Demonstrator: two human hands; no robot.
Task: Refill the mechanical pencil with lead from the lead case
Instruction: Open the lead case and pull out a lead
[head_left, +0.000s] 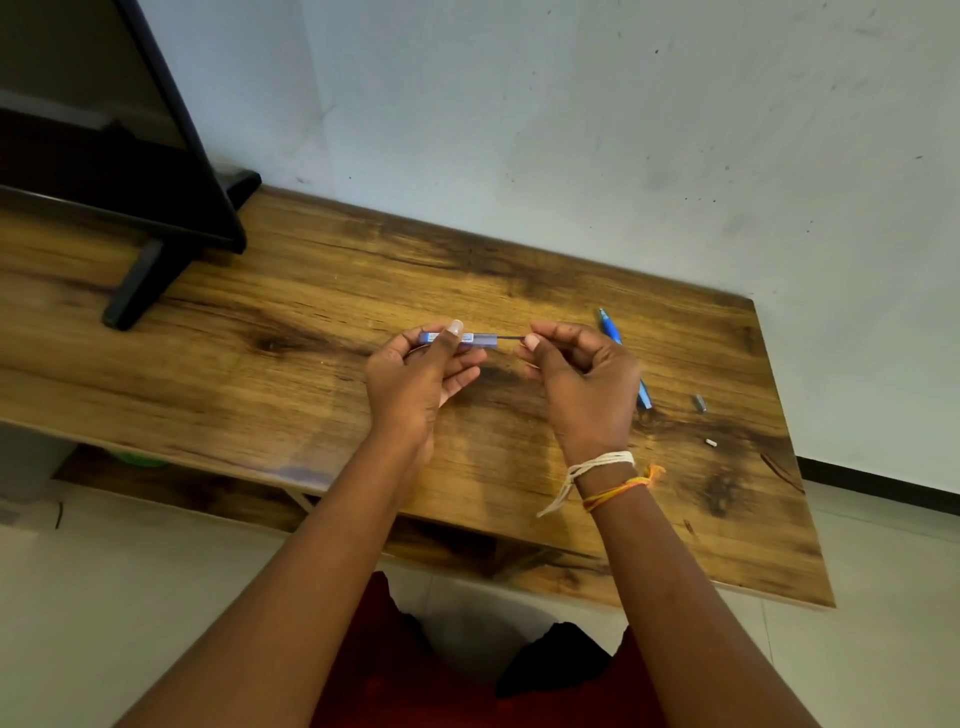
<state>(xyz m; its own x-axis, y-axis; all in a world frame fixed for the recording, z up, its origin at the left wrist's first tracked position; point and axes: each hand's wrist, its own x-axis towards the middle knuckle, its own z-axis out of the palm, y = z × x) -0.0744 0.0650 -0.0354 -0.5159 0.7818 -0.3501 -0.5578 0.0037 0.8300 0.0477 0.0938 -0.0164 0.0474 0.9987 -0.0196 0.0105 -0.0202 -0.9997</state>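
In the head view, both bare hands are raised just above a wooden table (322, 291), close together and level with each other. The left hand (415, 374) holds the lead case (470, 339), a slim purple tube with a pale label, lying roughly horizontal. Its thumb presses across the top of the case and the fingers curl beneath it, so the hand is closed around the tube. The open end of the case points toward the right hand (582, 379).

From that end a thin dark lead (511, 338) sticks out and bridges the small gap between the hands. The right hand pinches the far end of the lead between thumb and forefinger, with the other fingers folded in toward the palm. White and orange threads (605, 475) are tied around the right wrist.

The mechanical pencil (610, 330), blue, lies on the table just behind and to the outer side of the right hand, partly hidden by it, and neither hand touches it. Farther out beyond the right hand lie two small loose parts: a grey cap (700, 402) and, nearer the person, a tiny white piece (711, 442). Well away past the left hand stands a black monitor (130, 130) on its foot.
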